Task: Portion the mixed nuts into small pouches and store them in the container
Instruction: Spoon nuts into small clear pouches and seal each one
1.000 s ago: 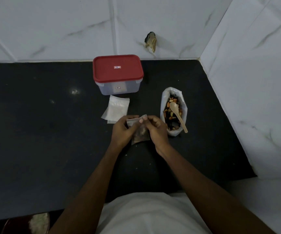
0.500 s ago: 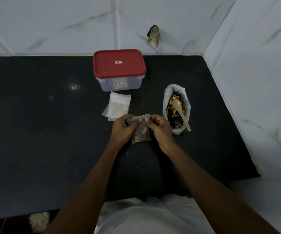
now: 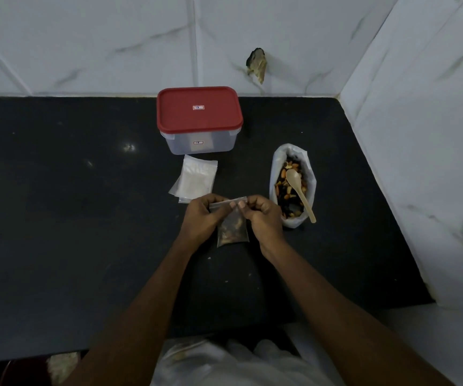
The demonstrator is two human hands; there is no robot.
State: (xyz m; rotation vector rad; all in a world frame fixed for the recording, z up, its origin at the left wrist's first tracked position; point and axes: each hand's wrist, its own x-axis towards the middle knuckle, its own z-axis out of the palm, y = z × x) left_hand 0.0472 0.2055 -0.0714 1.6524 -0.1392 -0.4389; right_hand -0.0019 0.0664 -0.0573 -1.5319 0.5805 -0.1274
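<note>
Pinching pouch (image 3: 231,229) by its top strip, left hand (image 3: 201,218) and right hand (image 3: 263,220) at opposite ends, long axis hanging down, lidded container (image 3: 202,144) straight ahead.

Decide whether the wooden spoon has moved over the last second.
No. The spoon lies in the bag of nuts as before, at the same offset from the red-lidded container. Only the camera view shifted.

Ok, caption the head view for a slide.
Left hand and right hand pinch a nut-filled pouch by its top; red-lidded container stands closed behind.
</note>
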